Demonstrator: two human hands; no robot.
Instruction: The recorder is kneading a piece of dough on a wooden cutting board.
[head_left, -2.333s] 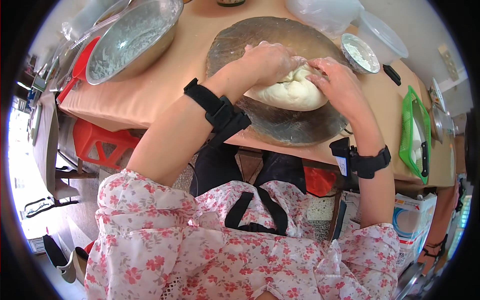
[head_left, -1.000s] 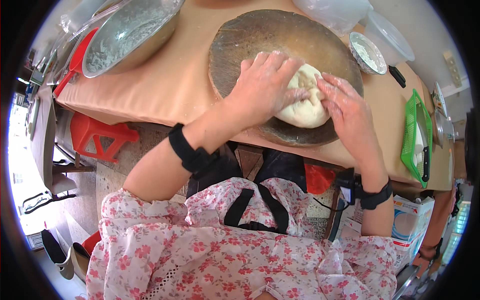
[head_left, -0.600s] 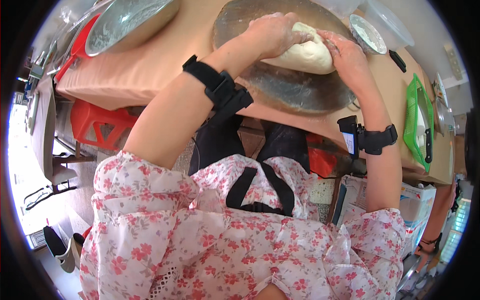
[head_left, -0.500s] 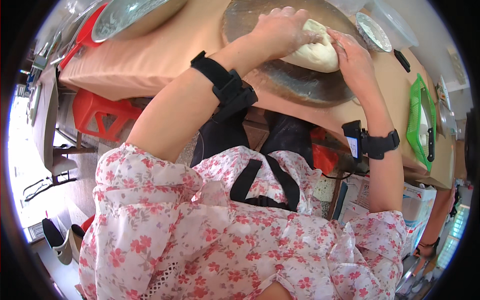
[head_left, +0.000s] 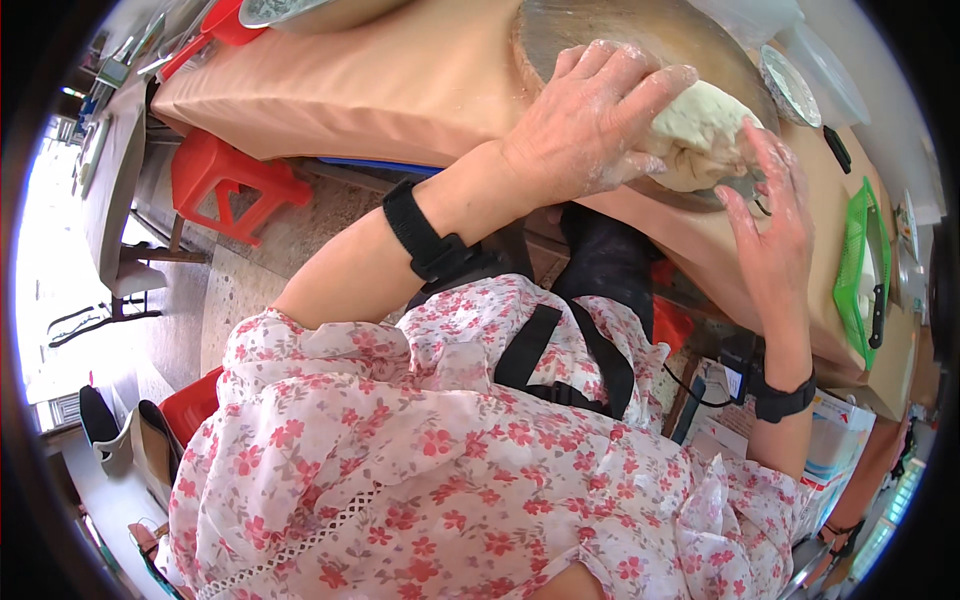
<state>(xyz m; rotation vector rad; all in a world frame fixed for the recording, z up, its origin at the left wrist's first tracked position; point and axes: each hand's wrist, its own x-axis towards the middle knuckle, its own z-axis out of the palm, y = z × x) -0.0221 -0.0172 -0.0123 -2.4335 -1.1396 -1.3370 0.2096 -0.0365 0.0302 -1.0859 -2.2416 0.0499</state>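
Observation:
A pale, floury lump of dough (head_left: 700,125) rests at the near part of a round dark board (head_left: 560,35), its surface creased on the near side. My left hand (head_left: 600,125), dusted with flour, curls round the dough's left end, index finger on top and thumb low on the near side. At the right end, the fingertips of my right hand (head_left: 775,215) press against the dough, with the thumb held lower and apart from the fingers. My hands partly hide the dough's two ends and the board's near edge. Black straps circle both wrists.
Beyond the board stand a bowl of white flour (head_left: 790,85) and a clear plastic tub (head_left: 830,75). A green basket (head_left: 850,280) with a black-handled knife (head_left: 877,315) lies right. Far left are a metal bowl (head_left: 330,12) and red dipper (head_left: 228,25); a red stool (head_left: 235,185) stands below.
The dough has come toward me, near the board's front edge. My left hand has shifted from on top to its left end; my right hand has drawn back and lower. The whole view has shifted.

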